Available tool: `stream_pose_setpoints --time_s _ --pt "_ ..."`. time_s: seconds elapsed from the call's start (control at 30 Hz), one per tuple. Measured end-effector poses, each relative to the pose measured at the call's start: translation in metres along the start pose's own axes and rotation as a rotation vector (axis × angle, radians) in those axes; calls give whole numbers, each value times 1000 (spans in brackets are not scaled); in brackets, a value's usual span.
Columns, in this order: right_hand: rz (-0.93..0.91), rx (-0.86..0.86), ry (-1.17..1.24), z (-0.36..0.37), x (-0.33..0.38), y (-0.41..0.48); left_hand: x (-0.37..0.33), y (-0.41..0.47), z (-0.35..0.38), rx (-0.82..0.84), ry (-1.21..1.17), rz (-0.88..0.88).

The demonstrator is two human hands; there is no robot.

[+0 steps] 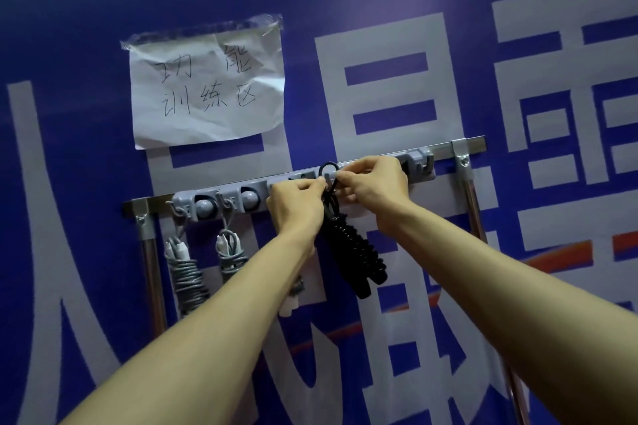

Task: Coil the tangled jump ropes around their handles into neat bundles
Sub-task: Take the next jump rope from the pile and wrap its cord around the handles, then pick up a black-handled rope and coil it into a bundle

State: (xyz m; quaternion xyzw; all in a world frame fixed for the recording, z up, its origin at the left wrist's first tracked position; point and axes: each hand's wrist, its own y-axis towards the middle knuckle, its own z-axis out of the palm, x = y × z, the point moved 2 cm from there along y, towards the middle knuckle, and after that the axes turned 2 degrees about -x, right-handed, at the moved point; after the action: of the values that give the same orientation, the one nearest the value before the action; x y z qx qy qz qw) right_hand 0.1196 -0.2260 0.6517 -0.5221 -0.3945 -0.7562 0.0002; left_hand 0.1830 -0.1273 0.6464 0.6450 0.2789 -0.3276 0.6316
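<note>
A black jump rope bundle (359, 255), cord coiled around its handles, hangs below a grey hook rail (255, 188) on the wall. Its black cord loop (327, 170) sticks up at the rail. My left hand (297, 203) pinches the cord from the left. From the right, my right hand (374, 185) pinches the same loop. Two grey coiled rope bundles (188, 272) (230, 255) hang from hooks at the rail's left end. Part of another bundle (293, 297) shows under my left forearm.
The rail sits on a metal bar (476, 143) with brackets and vertical chrome posts (153, 283) (474, 203). A free grey hook (423, 159) is at the rail's right end. A taped paper note (207, 86) hangs on the blue banner wall above.
</note>
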Motion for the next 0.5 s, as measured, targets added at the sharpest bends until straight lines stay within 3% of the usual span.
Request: stream_pose_setpoints --time_s 0.2,0.4,0.5 --pt "0 -48 -127 9 -26 8 19 4 5 57 48 -66" --pt "-20 13 -149 -11 -36 -19 27 -10 -15 255 227 96" --pt "20 48 -187 -22 -40 -42 27 -23 -32 277 273 154"
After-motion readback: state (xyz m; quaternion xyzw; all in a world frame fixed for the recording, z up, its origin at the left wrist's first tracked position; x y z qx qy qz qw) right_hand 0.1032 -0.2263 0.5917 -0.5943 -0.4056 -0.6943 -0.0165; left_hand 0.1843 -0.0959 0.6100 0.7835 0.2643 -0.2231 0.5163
